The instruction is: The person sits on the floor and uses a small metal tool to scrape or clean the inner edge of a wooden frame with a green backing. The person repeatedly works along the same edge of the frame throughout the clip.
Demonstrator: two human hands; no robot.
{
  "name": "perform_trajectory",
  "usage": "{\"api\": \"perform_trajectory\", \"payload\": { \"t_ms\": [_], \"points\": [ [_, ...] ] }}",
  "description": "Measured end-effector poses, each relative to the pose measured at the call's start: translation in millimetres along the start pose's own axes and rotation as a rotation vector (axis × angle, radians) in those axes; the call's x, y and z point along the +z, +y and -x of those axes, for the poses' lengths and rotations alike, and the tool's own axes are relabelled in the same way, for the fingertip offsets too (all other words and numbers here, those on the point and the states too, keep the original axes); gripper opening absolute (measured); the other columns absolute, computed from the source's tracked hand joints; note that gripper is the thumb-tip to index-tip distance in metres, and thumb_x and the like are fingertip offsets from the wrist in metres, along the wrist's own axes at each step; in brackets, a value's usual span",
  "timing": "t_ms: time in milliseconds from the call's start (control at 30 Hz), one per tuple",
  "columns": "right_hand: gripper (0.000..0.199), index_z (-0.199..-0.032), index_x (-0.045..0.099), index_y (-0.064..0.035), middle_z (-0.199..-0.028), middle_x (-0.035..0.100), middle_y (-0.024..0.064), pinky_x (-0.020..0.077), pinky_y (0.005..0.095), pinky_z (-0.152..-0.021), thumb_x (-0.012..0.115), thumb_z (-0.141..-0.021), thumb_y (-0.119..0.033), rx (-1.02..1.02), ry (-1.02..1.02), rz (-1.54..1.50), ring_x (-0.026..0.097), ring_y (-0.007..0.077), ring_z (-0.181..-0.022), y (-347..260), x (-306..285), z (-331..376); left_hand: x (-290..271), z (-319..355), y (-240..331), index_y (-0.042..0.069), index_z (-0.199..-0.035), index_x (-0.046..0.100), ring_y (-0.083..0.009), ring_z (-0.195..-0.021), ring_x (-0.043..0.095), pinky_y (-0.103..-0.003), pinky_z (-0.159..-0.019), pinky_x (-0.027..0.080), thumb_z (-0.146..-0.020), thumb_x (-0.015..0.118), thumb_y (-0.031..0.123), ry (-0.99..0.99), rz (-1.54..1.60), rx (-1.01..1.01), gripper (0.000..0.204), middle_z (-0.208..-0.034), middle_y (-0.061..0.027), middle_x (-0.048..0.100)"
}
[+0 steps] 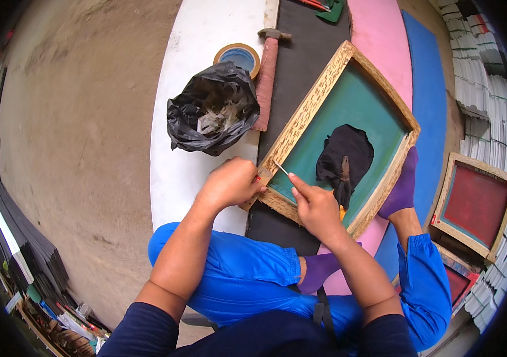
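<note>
A wooden frame [307, 101] with green mesh stretched across it lies tilted in front of me, its left rail covered in small dark marks. At its near left corner my left hand [229, 181] is closed, with a small red bit showing at the fingers; what it grips is mostly hidden. My right hand [320, 209] holds a thin metal-shafted tool [282, 169], its tip at the left rail and its handle hidden in the palm. On the mesh beyond that hand lies a black cloth [351, 152] with pliers [344, 171] on it.
Left of the frame stands a black plastic bag [197, 128] holding scraps, beside a tape roll [252, 52] and a hammer [267, 83]. White, black, pink and blue boards lie underneath. Stacked white bundles [473, 71] and a red-mesh frame [476, 199] are at right. My foot [401, 184] touches the frame.
</note>
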State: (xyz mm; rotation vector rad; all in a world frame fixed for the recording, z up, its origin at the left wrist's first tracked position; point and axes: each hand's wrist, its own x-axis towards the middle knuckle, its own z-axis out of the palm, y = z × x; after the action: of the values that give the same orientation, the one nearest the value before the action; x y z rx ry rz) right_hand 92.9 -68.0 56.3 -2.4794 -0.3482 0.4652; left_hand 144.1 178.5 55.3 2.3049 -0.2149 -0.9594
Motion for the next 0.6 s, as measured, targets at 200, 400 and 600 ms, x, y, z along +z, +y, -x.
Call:
{"api": "perform_trajectory", "payload": {
  "t_ms": [200,400,600],
  "points": [
    [0.038,-0.141,0.067,-0.003,-0.084,0.075,0.0077,0.0519,0.0328,-0.061,0.066,-0.106,-0.017,0.276,-0.072,-0.785,0.065,0.0129,-0.065,24,11,-3,-2,0,1,-0.002,-0.085,0.078,-0.0424,-0.08,0.073,-0.049,-0.075,0.058,-0.086,0.085,0.032,0.002,0.006,0.008,0.035,-0.08,-0.0263,0.072],
    [0.036,-0.141,0.069,-0.0052,-0.073,0.063,0.0012,0.0431,0.025,-0.053,0.065,-0.107,-0.017,0.386,-0.134,-0.785,0.053,0.0061,-0.058,16,-4,-11,-6,-1,-1,-0.002,-0.086,0.079,-0.0405,-0.077,0.074,-0.049,-0.074,0.058,-0.085,0.085,0.033,-0.024,0.037,-0.021,0.035,-0.078,-0.0252,0.072],
    [0.035,-0.139,0.07,-0.0107,-0.095,0.079,0.0153,0.0575,0.0367,-0.071,0.066,-0.104,-0.017,0.24,-0.024,-0.635,0.075,0.0231,-0.078,18,0,-3,-6,-4,-4,-0.001,-0.088,0.079,-0.0388,-0.075,0.074,-0.048,-0.073,0.058,-0.085,0.086,0.034,-0.046,0.07,-0.025,0.036,-0.077,-0.0241,0.073]
  ]
}}
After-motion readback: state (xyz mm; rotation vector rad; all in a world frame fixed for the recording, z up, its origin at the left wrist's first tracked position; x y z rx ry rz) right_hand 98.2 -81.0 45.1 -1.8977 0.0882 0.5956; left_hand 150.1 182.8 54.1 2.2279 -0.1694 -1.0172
